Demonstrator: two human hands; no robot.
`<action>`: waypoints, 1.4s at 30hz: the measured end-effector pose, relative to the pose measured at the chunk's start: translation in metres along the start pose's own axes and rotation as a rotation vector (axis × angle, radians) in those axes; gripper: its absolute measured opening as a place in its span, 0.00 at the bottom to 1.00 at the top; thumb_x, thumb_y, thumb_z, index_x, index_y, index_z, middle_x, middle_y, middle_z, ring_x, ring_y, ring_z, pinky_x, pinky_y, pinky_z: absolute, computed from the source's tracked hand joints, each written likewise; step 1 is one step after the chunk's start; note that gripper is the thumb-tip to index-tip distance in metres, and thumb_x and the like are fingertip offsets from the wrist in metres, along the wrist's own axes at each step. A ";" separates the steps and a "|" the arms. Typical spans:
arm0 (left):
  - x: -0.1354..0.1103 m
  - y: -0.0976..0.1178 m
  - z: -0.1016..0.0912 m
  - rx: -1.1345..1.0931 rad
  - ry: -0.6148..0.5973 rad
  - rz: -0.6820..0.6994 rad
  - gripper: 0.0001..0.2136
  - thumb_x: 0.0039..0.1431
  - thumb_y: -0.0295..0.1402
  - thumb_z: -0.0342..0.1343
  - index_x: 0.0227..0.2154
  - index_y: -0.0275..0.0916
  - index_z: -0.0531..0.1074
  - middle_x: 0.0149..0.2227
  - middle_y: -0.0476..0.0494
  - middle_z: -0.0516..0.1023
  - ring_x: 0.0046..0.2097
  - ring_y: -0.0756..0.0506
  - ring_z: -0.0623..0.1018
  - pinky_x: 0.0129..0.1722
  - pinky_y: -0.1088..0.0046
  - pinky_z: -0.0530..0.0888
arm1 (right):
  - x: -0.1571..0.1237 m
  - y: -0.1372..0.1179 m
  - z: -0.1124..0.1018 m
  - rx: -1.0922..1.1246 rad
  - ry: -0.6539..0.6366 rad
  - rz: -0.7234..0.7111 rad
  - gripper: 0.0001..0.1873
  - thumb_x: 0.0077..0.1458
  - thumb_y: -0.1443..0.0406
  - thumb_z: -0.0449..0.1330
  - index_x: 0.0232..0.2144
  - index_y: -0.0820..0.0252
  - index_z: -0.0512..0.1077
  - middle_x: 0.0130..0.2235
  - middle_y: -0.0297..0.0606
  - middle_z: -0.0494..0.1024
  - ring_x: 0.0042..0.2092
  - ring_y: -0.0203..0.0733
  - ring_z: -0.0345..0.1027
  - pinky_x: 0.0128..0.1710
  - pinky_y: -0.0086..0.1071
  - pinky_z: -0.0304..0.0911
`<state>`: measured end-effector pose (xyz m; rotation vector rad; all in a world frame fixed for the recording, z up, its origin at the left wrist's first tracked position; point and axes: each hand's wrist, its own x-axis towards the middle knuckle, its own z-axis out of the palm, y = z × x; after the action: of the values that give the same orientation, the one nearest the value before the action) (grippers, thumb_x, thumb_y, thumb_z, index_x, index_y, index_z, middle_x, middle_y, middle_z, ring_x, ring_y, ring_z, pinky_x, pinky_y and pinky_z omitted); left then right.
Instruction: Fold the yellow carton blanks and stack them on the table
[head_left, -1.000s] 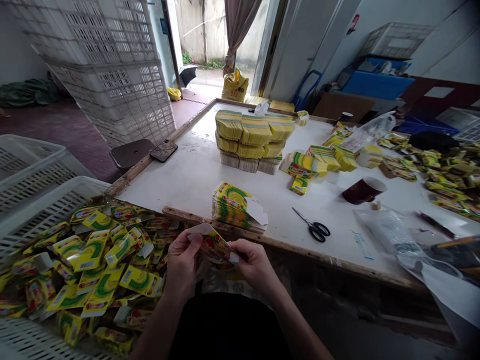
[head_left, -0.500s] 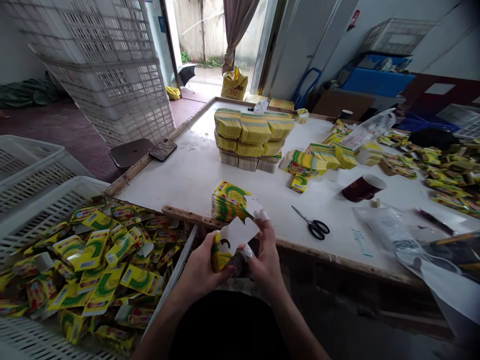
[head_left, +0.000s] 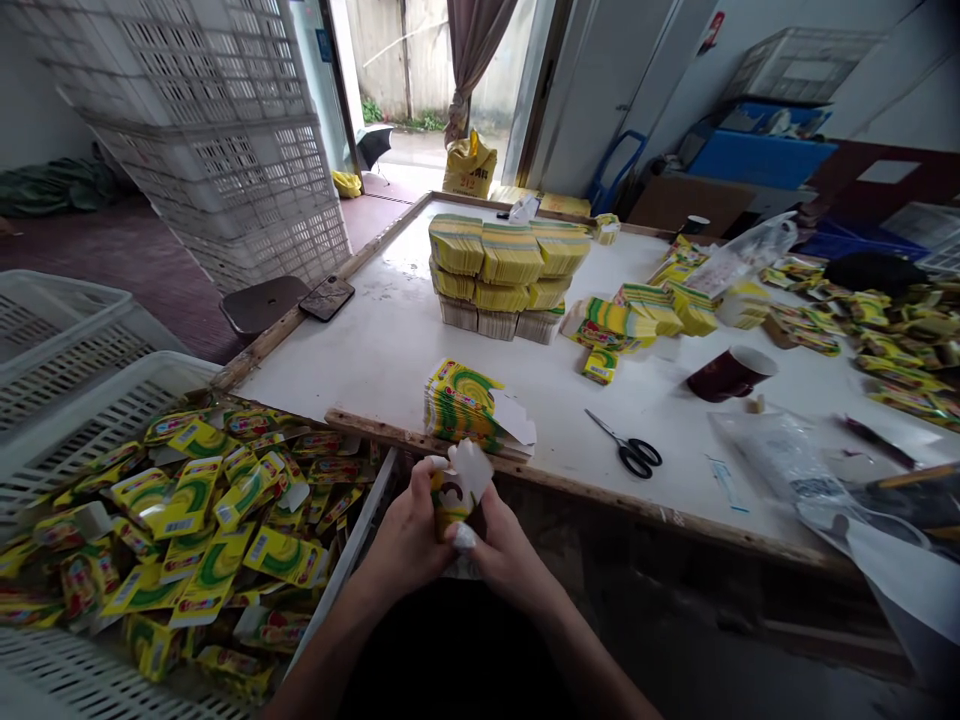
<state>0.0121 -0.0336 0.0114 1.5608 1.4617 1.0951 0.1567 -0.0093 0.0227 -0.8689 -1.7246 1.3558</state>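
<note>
Just below the table's near edge, both hands hold one small yellow and green carton [head_left: 452,497], its white flap sticking up. My left hand [head_left: 409,535] wraps the carton's left side with the thumb at the top. My right hand [head_left: 504,552] closes on its right and lower side, fingertips taped white. Directly beyond the hands, a stack of flat yellow-green carton blanks [head_left: 463,405] lies on the white table [head_left: 375,340]. To my left a white plastic crate [head_left: 112,405] is filled with several folded cartons [head_left: 202,530].
Black scissors [head_left: 634,452], a dark red cup [head_left: 731,374] and a clear plastic bag [head_left: 795,470] lie on the right. Tall bundled stacks of blanks [head_left: 510,275] stand mid-table, with more cartons scattered far right. A phone [head_left: 327,298] rests on the table's left rim. Stacked white crates [head_left: 225,140] stand behind.
The carton was flat and held level between both hands; it has been turned upright and squeezed into a box shape, its white flap now smaller and partly tucked. Both hands have drawn closer together.
</note>
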 end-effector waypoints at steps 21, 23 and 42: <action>0.007 0.011 -0.035 0.295 -0.133 0.036 0.24 0.46 0.33 0.61 0.49 0.42 0.65 0.45 0.43 0.76 0.45 0.40 0.76 0.45 0.67 0.70 | 0.014 0.004 -0.032 -0.318 -0.142 -0.136 0.19 0.50 0.63 0.65 0.45 0.58 0.72 0.57 0.50 0.65 0.59 0.50 0.61 0.56 0.39 0.59; 0.005 0.011 -0.032 0.275 -0.099 0.015 0.24 0.45 0.33 0.62 0.48 0.42 0.66 0.44 0.42 0.76 0.45 0.39 0.76 0.45 0.65 0.71 | 0.013 0.004 -0.023 -0.288 -0.105 -0.140 0.30 0.50 0.62 0.65 0.55 0.58 0.63 0.60 0.50 0.60 0.63 0.51 0.53 0.60 0.42 0.53; 0.005 -0.023 -0.007 -1.386 0.299 -0.576 0.16 0.62 0.39 0.50 0.44 0.32 0.70 0.36 0.39 0.78 0.35 0.47 0.80 0.33 0.73 0.77 | 0.087 0.012 -0.052 -0.749 0.377 -0.014 0.25 0.47 0.73 0.56 0.50 0.62 0.59 0.37 0.41 0.71 0.39 0.46 0.66 0.41 0.39 0.64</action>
<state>-0.0034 -0.0272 -0.0069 0.0113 0.7859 1.4630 0.1616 0.0923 0.0314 -1.4040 -1.9228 0.4517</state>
